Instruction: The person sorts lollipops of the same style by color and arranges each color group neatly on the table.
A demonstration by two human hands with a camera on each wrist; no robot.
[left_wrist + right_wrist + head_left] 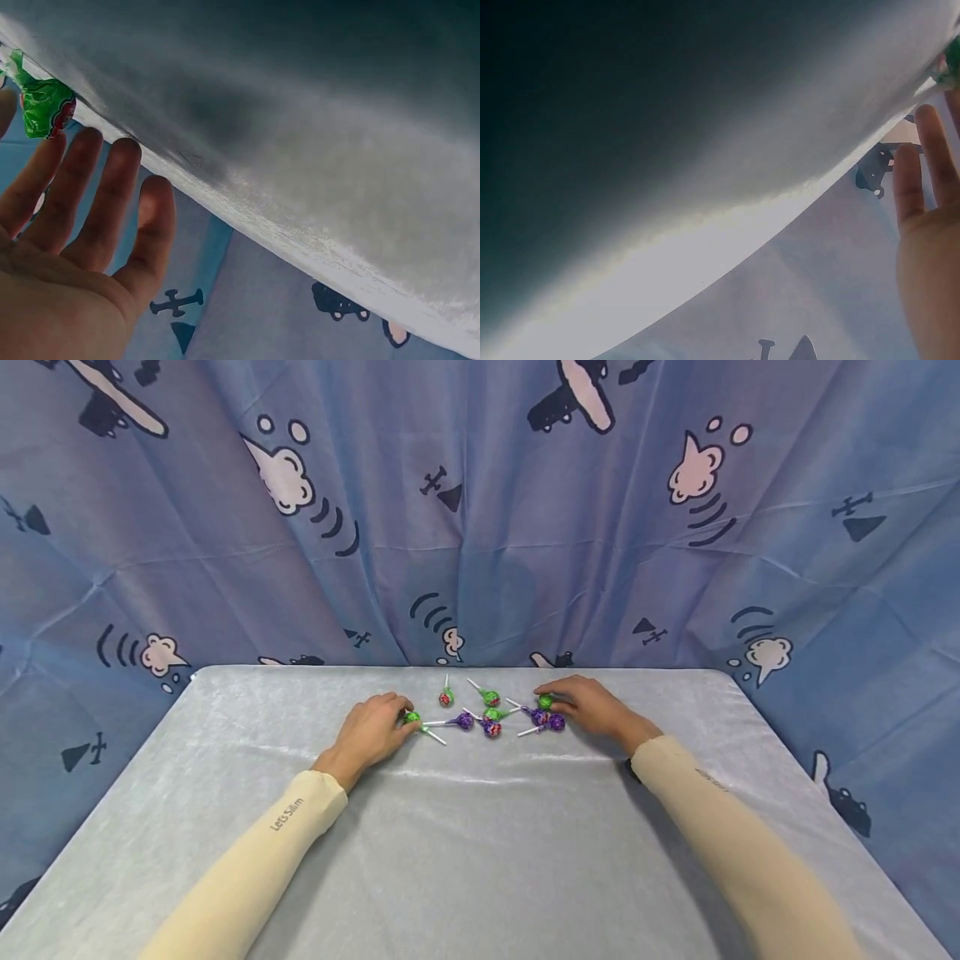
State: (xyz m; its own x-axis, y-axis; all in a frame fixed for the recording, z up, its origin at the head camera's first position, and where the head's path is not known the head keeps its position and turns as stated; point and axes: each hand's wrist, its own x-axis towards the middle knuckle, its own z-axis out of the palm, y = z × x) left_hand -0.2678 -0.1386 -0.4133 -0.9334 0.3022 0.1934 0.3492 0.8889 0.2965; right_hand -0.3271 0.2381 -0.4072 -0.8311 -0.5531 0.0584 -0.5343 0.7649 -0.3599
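Curtain: It was blue with planes and white puffs, and hung behind everything at 12 o'clock.
Worktop: It was pale grey and a bit shiny.
Sleeves: They were cream with small dark letters. One came in from 7 o'clock, the other from 5 o'clock.
Left grip: It sat at 9 o'clock from the bunch, a little bent, thumb and fingers on two sides of a green lollipop. I could not tell if it pinched it.
Right grip: It sat at 3 o'clock, curved about another green lollipop. I could not tell if it had hold.
Bunch: Three green ones and four purple ones lay between the grips.
White stick: The left grip's lollipop had its stick toward 4 o'clock.
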